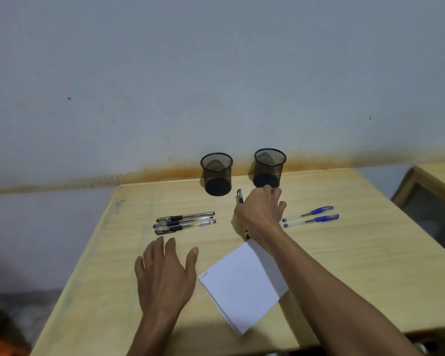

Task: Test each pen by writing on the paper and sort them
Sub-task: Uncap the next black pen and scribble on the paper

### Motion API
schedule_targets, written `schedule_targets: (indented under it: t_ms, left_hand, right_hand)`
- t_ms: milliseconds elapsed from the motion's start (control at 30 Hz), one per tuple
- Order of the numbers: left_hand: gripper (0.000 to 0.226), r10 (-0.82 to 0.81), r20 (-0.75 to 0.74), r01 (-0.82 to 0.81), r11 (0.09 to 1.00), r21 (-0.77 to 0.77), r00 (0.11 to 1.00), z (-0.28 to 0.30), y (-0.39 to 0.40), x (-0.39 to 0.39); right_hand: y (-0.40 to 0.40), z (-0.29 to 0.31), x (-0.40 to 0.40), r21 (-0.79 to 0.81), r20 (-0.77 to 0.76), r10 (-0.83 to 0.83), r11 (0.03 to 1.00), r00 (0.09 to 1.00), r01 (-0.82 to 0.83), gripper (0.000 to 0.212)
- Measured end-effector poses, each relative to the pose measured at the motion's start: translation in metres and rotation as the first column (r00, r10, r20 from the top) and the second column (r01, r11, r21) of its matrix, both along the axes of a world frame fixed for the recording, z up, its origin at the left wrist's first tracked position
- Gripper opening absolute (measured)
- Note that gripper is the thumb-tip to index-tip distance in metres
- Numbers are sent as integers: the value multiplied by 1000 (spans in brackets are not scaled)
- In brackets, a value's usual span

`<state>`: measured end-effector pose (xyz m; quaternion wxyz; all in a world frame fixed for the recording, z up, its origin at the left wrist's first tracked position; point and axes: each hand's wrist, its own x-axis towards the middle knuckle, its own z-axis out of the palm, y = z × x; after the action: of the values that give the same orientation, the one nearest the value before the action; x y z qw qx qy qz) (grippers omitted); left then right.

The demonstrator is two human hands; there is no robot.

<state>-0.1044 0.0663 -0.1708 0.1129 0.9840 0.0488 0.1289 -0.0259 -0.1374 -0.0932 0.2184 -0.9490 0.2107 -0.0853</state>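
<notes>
Head: R hand (261, 211) round pen (240, 196)

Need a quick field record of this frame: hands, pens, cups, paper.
left hand: open, fingers spread, over the table, holding nothing
right hand: closed on a black pen, near the right mesh cup
black pens: three lying side by side, left of centre
blue pens: two lying side by side, right
left mesh cup: upright, looks empty
right mesh cup: upright, looks empty
paper: white, near edge, small scribble at its left corner
</notes>
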Motion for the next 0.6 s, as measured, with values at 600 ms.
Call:
schedule_targets:
  t_ms: [600]
  left_hand:
    - [65,21,-11,-21,1000,-20,1000,7,-5,-6]
  right_hand:
    - [49,-26,-7,-222,104,548,826,830,-518,29]
